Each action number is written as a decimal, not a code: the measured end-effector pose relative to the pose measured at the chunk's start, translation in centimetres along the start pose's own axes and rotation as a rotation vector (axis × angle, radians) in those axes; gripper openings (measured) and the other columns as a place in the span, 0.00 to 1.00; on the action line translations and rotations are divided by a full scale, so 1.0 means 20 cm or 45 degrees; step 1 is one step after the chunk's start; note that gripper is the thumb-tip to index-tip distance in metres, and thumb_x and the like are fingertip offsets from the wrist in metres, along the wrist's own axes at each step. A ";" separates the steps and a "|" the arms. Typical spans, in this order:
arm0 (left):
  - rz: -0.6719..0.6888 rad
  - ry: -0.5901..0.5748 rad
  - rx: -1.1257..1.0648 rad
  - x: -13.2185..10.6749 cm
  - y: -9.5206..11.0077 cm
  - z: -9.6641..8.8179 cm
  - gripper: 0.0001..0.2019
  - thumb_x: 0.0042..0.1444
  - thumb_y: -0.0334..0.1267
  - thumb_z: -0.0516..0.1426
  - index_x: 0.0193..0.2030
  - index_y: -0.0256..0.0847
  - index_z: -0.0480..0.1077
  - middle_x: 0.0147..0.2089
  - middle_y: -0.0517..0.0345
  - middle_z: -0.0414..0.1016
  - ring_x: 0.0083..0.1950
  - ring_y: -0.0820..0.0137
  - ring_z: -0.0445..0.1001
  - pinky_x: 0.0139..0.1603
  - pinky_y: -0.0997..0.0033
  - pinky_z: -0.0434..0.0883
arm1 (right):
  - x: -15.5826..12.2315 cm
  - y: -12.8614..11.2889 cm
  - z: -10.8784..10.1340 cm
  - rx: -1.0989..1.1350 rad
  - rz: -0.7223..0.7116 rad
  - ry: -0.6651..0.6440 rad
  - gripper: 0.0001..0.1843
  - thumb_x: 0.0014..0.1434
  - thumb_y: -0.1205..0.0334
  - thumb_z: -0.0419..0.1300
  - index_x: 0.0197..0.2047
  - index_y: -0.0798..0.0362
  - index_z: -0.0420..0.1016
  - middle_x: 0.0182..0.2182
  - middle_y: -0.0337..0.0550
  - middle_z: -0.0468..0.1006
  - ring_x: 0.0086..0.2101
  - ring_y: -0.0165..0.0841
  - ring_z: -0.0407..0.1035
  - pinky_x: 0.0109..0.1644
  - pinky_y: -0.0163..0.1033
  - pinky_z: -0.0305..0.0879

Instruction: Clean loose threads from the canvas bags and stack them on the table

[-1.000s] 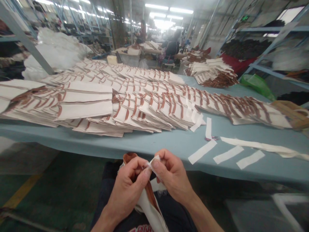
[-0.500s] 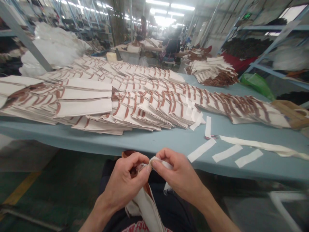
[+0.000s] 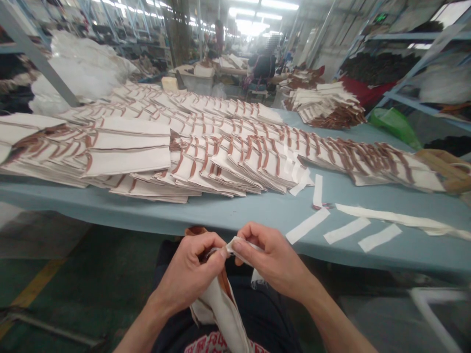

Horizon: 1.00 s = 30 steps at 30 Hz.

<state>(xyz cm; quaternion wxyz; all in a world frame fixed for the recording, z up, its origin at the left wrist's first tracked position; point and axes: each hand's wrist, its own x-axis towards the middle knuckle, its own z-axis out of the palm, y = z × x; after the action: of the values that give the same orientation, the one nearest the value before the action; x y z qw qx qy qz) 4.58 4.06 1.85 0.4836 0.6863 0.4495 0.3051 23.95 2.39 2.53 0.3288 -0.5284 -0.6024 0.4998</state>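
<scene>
My two hands meet over my lap, just off the near edge of the blue-covered table (image 3: 235, 215), both with thumb and fingertips pinched tight. My left hand (image 3: 194, 269) grips the cream-and-brown piece (image 3: 228, 314) near its upper end, and my right hand (image 3: 270, 257) grips a white strip (image 3: 234, 243) where it meets my left fingertips. The cream-and-brown piece is long and soft: matt cream cloth on the outside, a warm rust-brown layer showing along its opening, and a fold of brown standing up behind my left knuckles. Its lower part hangs down, creased and slightly twisted, across my dark clothing and over some red lettering (image 3: 211, 340). The white strip is narrow and plain, bent over at the top under my thumb; below my right hand shows a white end with a frayed, thready edge (whether it belongs to the same strip, I cannot tell). Exactly how strip and piece join is hidden by my fingers. On the table — to the right of my hands — lie loose white strips (image 3: 347, 231), with cream-and-brown stacks (image 3: 221, 169) fanned out in overlapping rows beyond.
</scene>
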 end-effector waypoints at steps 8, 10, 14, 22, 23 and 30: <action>0.318 0.122 0.479 0.01 -0.06 0.03 0.09 0.53 0.28 0.53 0.23 0.38 0.67 0.21 0.66 0.63 0.22 0.78 0.60 0.27 0.76 0.54 | -0.02 0.07 0.01 0.073 0.117 -0.020 0.18 0.67 0.48 0.61 0.33 0.53 0.68 0.20 0.28 0.62 0.21 0.24 0.53 0.23 0.30 0.47; 0.292 0.052 0.433 0.01 -0.07 0.03 0.10 0.55 0.29 0.53 0.24 0.38 0.69 0.21 0.66 0.63 0.23 0.77 0.61 0.28 0.75 0.55 | -0.02 0.08 0.00 0.134 0.153 -0.056 0.21 0.65 0.44 0.62 0.33 0.53 0.68 0.19 0.27 0.60 0.20 0.23 0.51 0.22 0.31 0.45; 0.057 0.032 0.058 -0.02 -0.12 0.03 0.09 0.62 0.40 0.55 0.33 0.40 0.71 0.24 0.65 0.66 0.25 0.73 0.62 0.27 0.75 0.59 | -0.02 0.13 -0.02 0.525 0.156 -0.113 0.26 0.60 0.38 0.67 0.33 0.53 0.66 0.18 0.24 0.57 0.18 0.21 0.46 0.21 0.30 0.40; -0.187 0.421 -0.131 -0.11 -0.36 0.13 0.29 0.71 0.61 0.38 0.23 0.45 0.52 0.22 0.64 0.55 0.25 0.70 0.57 0.28 0.70 0.60 | -0.02 0.40 0.30 1.053 0.210 -0.197 0.31 0.53 0.34 0.71 0.31 0.50 0.63 0.13 0.20 0.53 0.15 0.20 0.39 0.19 0.30 0.36; -0.219 0.394 -0.128 -0.13 -0.39 0.13 0.29 0.70 0.61 0.38 0.23 0.45 0.52 0.22 0.64 0.55 0.24 0.70 0.57 0.27 0.70 0.59 | -0.02 0.43 0.34 1.061 0.224 -0.205 0.31 0.52 0.33 0.71 0.31 0.50 0.62 0.13 0.21 0.53 0.15 0.20 0.40 0.19 0.30 0.36; -0.322 0.147 -0.081 -0.27 -0.45 0.07 0.24 0.67 0.55 0.50 0.25 0.41 0.64 0.24 0.63 0.62 0.27 0.70 0.61 0.30 0.71 0.59 | -0.05 0.61 0.48 0.986 0.296 -0.145 0.30 0.53 0.35 0.72 0.31 0.52 0.65 0.15 0.25 0.62 0.16 0.20 0.46 0.20 0.30 0.40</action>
<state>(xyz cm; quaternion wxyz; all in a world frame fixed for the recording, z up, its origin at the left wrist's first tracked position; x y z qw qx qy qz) 0.65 -0.25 -7.06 0.5132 0.5898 0.5494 0.2947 19.03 -1.65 -11.59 0.4110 -0.4016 -0.3231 0.7520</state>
